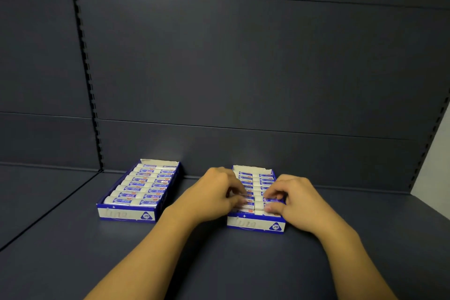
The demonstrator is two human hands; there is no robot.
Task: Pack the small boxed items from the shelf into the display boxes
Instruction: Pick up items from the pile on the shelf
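Reaching into the right blue-and-white cardboard display box (255,225) on the dark grey metal shelf (73,238), I see both hands with curled fingers. My left hand (214,195) and right hand (295,200) each pinch small white-and-blue boxed items (264,181) in its near rows. The left blue-and-white cardboard display box (126,214), well apart, sits full.
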